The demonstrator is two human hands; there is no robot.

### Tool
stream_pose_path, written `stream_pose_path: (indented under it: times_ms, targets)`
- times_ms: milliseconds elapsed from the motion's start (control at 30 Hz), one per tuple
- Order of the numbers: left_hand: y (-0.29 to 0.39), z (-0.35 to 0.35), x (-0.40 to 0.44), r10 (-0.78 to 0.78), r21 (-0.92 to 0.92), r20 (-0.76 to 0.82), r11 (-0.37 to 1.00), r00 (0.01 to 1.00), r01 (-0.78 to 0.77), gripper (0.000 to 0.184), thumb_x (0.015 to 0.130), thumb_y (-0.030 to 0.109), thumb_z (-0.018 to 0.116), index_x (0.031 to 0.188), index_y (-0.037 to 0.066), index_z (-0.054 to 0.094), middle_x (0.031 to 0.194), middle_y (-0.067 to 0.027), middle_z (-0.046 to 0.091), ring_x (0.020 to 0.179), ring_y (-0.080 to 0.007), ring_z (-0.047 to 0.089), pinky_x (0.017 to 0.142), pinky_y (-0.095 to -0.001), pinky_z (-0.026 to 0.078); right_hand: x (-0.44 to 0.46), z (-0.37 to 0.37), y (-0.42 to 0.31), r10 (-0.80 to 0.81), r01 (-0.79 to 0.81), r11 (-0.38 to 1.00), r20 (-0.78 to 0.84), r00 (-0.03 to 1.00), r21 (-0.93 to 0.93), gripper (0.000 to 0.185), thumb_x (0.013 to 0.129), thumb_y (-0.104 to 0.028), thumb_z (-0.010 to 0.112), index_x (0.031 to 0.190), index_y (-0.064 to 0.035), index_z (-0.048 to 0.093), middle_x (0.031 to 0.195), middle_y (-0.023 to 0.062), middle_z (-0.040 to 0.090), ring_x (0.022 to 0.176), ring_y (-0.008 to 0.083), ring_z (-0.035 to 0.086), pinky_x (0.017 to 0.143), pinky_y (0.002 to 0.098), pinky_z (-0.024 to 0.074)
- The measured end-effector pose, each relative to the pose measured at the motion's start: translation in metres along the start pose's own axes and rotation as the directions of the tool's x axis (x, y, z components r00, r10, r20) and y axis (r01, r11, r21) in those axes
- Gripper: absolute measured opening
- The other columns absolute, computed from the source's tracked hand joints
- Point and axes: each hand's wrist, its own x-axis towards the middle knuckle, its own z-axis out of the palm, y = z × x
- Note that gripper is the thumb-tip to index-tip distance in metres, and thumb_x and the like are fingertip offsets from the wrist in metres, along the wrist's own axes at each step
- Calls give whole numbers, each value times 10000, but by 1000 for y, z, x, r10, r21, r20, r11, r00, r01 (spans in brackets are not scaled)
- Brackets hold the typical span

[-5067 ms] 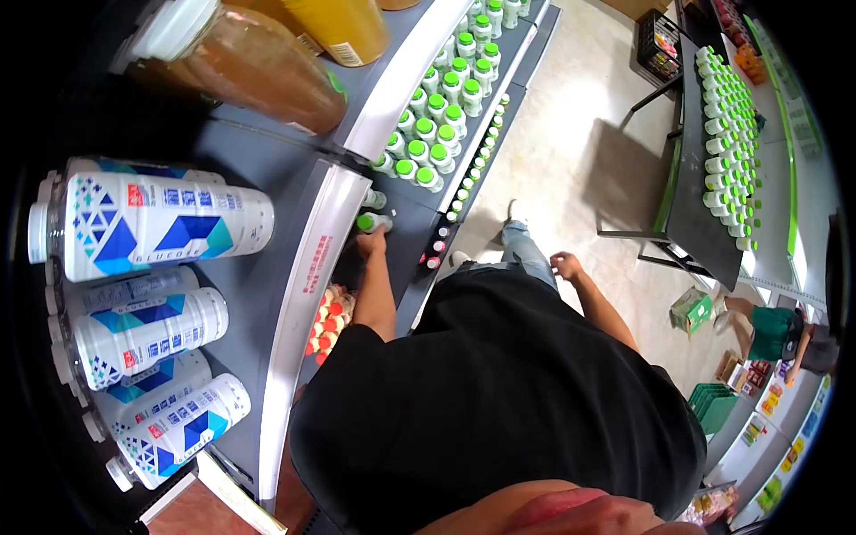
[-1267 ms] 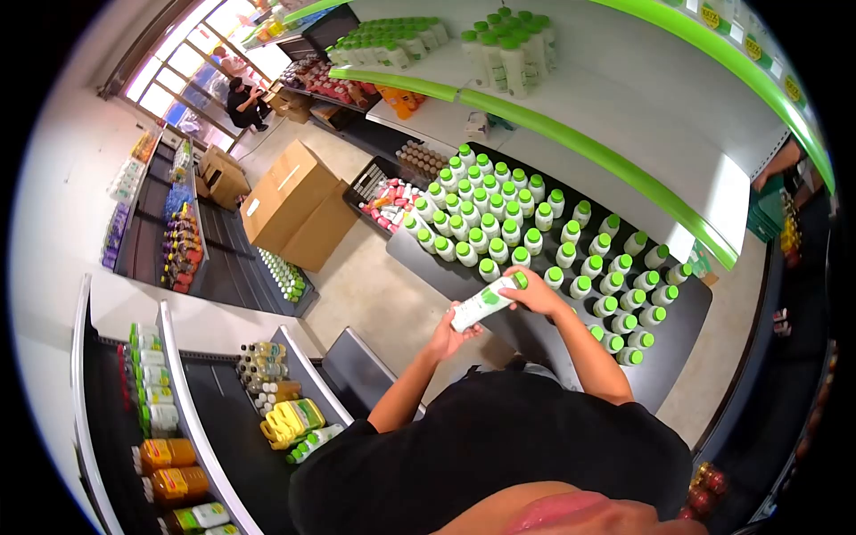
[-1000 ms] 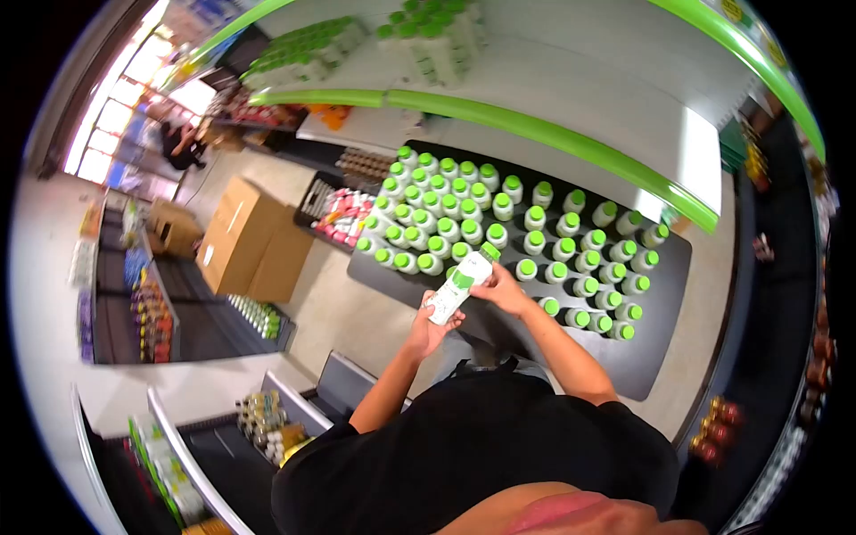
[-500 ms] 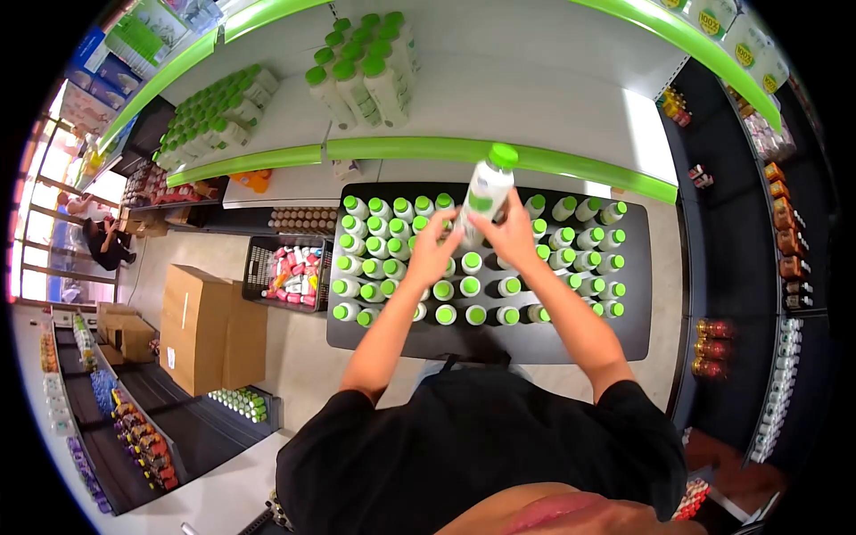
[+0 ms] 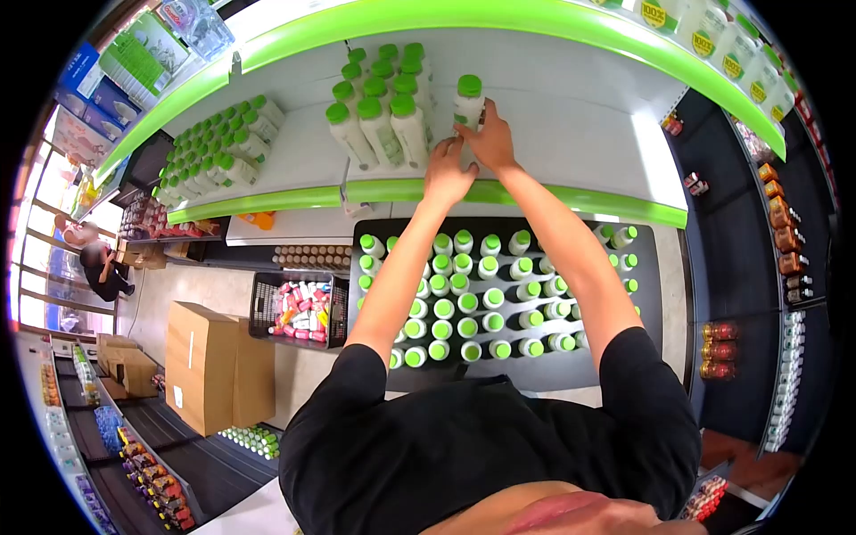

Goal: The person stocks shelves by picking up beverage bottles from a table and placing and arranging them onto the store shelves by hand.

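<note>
White and green, the held bottle [image 5: 468, 103] is now up at the shelf [image 5: 571, 134], past the shelf's green front strip [image 5: 584, 203]. Half a second ago it was still over the desk [image 5: 649, 299], and it leaned to the right. Now it stands almost straight, with its green cap on top. A second ago, it was lower, over the near side of the desk. Five seconds ago, the left hand [image 5: 449, 171] was at another shelf, with its fingers on a bottle with a green cap.

The right hand [image 5: 491, 140] has its fingers wrapped around the right side of the held bottle, and its thumb goes across the front. The left hand is just below, close to the bottom of the held bottle. Its fingers are bent, but one cannot tell if they pinch it. The hands hide the bottom, so one cannot tell if it touches the shelf.

Just to the left, a bunch of tall bottles [image 5: 376, 134] with green caps stands on the shelf, as before. Farther left are more bottles [image 5: 235, 168] with green caps, close together in rows.

Many short bottles [image 5: 466, 306] stand on the desk, near the person and under the two arms. Left of the desk, a black crate [image 5: 266, 308] holds pink and white things [image 5: 303, 312]. A big brown box [image 5: 203, 370] is nearer, on the left.
</note>
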Motion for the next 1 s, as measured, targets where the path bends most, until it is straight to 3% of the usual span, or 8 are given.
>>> stream_pose_path:
  times_ms: [200,367,467,567,667,767,867,1000]
  targets:
    - [-19,11,42,-6,-78,47,997,999,10,619,827,261,704,1342,-17,502,1405,-249,485,1281,-396,483,1052,-447,427,52,35,12,-6,2,996,-46,999,-89,732,772,-259,794,1350,-20,412,1089,258,678,983,443,656,832,500,535]
    - [-16,19,72,-155,-235,144,954,977,186,567,827,240,705,1285,-26,505,1305,-262,529,1234,-423,493,989,-474,456,78,47,17,4,-7,996,-32,999,-88,716,773,-252,797,1335,-33,411,1084,259,675,993,448,646,840,504,528]
    - [-37,40,86,-46,-315,28,948,999,52,560,825,215,701,1286,-34,504,1273,-291,537,1246,-437,473,986,-487,441,92,53,20,21,-26,994,-43,999,-109,711,778,-257,796,1333,-25,417,1099,257,672,1005,444,645,854,492,527]
    - [-41,49,92,64,-267,-197,957,978,-116,569,793,169,720,1273,-44,500,1347,-278,518,1219,-429,512,996,-447,438,103,60,23,24,-30,992,-52,998,-121,726,780,-270,796,1346,-4,427,1141,252,669,1018,432,652,871,468,533]
    - [-33,36,91,67,-269,12,961,998,-62,698,833,243,682,1407,-37,399,1387,-306,450,1301,-481,393,1093,-514,345,106,61,23,19,-23,994,-46,999,-106,695,780,-256,797,1331,-33,438,1133,249,669,1024,434,646,872,479,527]
    - [-76,86,104,257,185,36,948,966,-259,747,872,330,617,1457,-39,336,1482,-312,346,1374,-485,306,1154,-546,257,109,62,22,33,-36,997,-48,998,-73,669,780,-229,794,1326,-74,439,1118,248,668,1033,441,635,877,491,517]
    - [-64,77,100,309,281,83,905,947,-320,779,903,418,546,1492,-27,298,1543,-314,255,1439,-467,208,1189,-558,180,107,63,31,77,-78,997,-15,997,-26,725,796,-234,783,1397,-86,405,1173,245,656,1079,425,630,910,469,517]
    - [-54,69,100,127,271,153,948,980,-165,754,931,445,505,1517,23,288,1583,-263,213,1477,-424,133,1222,-488,111,72,43,43,99,-98,993,-19,995,73,736,835,-241,751,1455,-98,381,1239,229,642,1146,377,624,952,435,515]
